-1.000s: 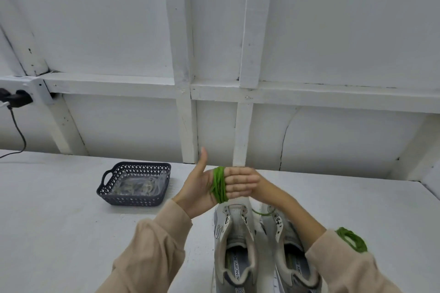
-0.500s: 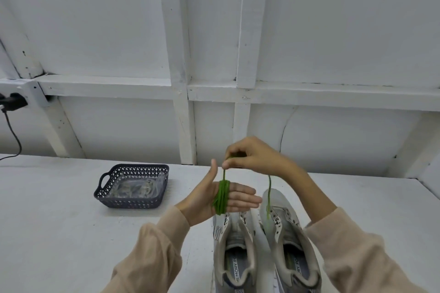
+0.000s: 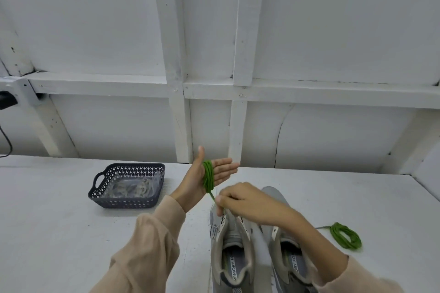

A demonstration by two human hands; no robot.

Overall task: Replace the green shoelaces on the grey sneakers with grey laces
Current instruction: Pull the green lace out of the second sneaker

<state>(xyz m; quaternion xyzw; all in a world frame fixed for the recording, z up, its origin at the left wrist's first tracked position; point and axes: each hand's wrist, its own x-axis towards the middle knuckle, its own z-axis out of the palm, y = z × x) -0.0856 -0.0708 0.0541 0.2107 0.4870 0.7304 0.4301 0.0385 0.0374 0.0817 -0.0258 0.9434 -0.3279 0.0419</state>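
Two grey sneakers stand side by side at the near table edge, the left sneaker (image 3: 232, 250) and the right sneaker (image 3: 285, 257), both without laces. My left hand (image 3: 209, 177) is held up flat with fingers straight, a green shoelace (image 3: 207, 178) wound in several loops around its palm. My right hand (image 3: 247, 201) is just below it, above the sneakers' toes, pinching the loose end of that lace. A second green lace (image 3: 345, 235), coiled, lies on the table to the right of the sneakers.
A dark perforated basket (image 3: 102, 194) sits on the white table (image 3: 59, 233) to the left, with grey laces in clear wrapping (image 3: 131, 189) inside. A white framed wall stands behind. A black plug and cable are at the far left.
My right hand has dropped from above my left hand to below it, carrying the lace end down around the palm. The view has tilted, showing the coiled lace on the right.
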